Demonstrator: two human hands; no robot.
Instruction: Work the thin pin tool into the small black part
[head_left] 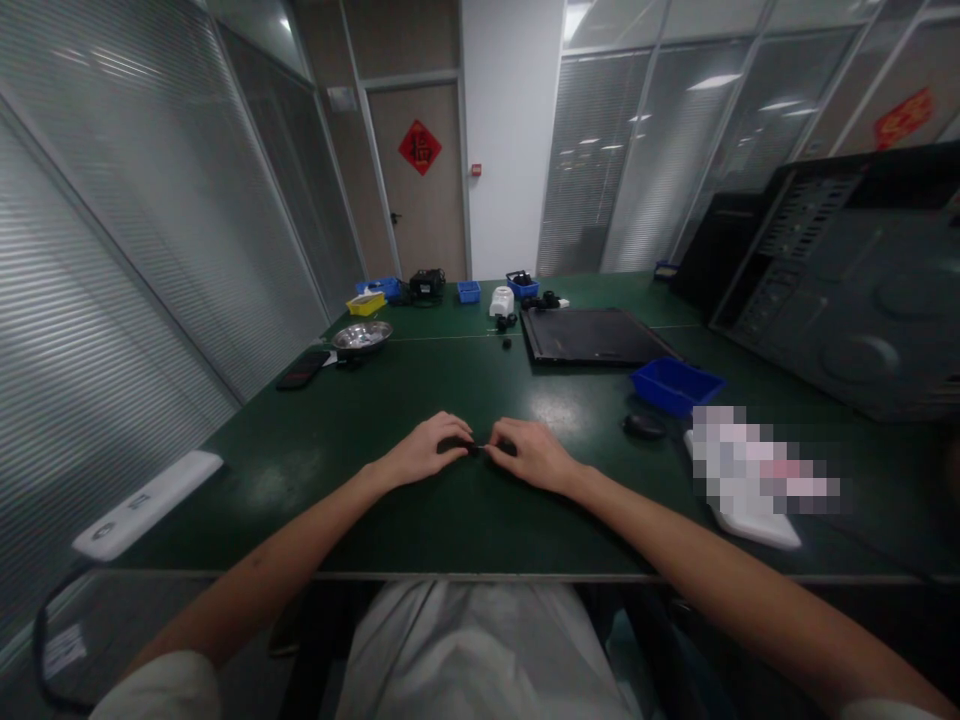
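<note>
Just above the green table, my left hand (442, 443) pinches a small black part (472, 449) between thumb and fingertips. Facing it, my right hand (527, 452) has its thumb and forefinger closed on a thin pale piece (483, 447), which bridges the narrow gap to the black part. Whether the two are joined cannot be made out, and the fingers hide most of both. A black computer mouse (643, 427) lies to the right of my right hand, beside a blue tray (676, 385).
A flat black panel (596, 336) lies beyond my right hand. A large computer case (847, 290) stands at right. At the far left are a metal bowl (361, 337) and a phone (303, 369); a white power strip (148, 505) lies nearer. Small bins, including a yellow tray (366, 304), line the back.
</note>
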